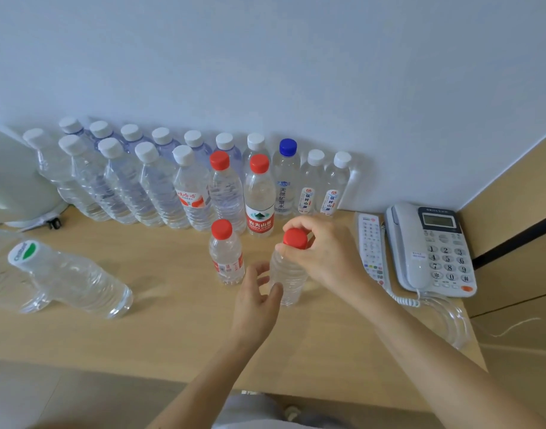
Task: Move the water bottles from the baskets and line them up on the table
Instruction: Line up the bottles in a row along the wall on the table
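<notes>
Pale wall [265, 57] backs a wooden tabletop [172, 335], where rows of water bottles [160, 178] stand lined up against it. Nearer the front an unlabelled bottle [288, 280] stands upright, and the right hand [324, 252] pinches its red cap [295, 239] with curled fingers. The left hand [256, 301] is at the bottle's lower body, fingers loosely curved and spread; whether they touch it cannot be told. A short red-capped bottle [225, 255] stands just beside it, and a telephone [432, 249] sits off to the right.
</notes>
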Demonstrator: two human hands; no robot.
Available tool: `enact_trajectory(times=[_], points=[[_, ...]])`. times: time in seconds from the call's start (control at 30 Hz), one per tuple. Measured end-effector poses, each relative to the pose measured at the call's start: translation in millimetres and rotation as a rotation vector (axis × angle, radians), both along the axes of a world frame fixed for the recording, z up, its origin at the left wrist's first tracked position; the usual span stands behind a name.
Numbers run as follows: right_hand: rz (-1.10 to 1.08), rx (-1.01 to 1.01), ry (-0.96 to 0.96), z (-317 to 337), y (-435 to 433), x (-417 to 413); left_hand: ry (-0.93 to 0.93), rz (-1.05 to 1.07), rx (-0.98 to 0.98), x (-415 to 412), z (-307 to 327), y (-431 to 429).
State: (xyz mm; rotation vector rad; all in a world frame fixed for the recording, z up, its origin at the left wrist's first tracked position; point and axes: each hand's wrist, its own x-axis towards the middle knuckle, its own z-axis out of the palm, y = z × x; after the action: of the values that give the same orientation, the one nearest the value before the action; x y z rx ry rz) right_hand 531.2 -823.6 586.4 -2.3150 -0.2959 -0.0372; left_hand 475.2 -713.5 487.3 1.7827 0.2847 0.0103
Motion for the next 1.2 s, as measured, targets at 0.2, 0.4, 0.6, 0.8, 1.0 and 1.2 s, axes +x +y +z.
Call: enact_trajectory(times=[0.2, 0.4, 0.6, 0.8, 1.0, 1.2], points=[[0.018, 0.006, -0.003, -3, -5, -3, -0.027, -0.009, 0.020, -3, 3, 0], [0.130, -0.135, 0.180, 21, -13, 13, -0.047, 0.031, -0.054, 15, 33, 4], [0.155, -0.149, 0.104, 31, -4, 56, 0.053, 0.047, -0.305, 43, 71, 5], [0.166, -0.122, 0.038, 26, 15, 100, 0.095, 0.132, -0.519, 77, 87, 6], [0.242, -0.151, 0.054, 14, 34, 135, 0.138, 0.149, -0.486, 101, 84, 6], [0.252, -0.129, 0.015, -1, 44, 146, 0.156, 0.240, -0.396, 108, 83, 0]])
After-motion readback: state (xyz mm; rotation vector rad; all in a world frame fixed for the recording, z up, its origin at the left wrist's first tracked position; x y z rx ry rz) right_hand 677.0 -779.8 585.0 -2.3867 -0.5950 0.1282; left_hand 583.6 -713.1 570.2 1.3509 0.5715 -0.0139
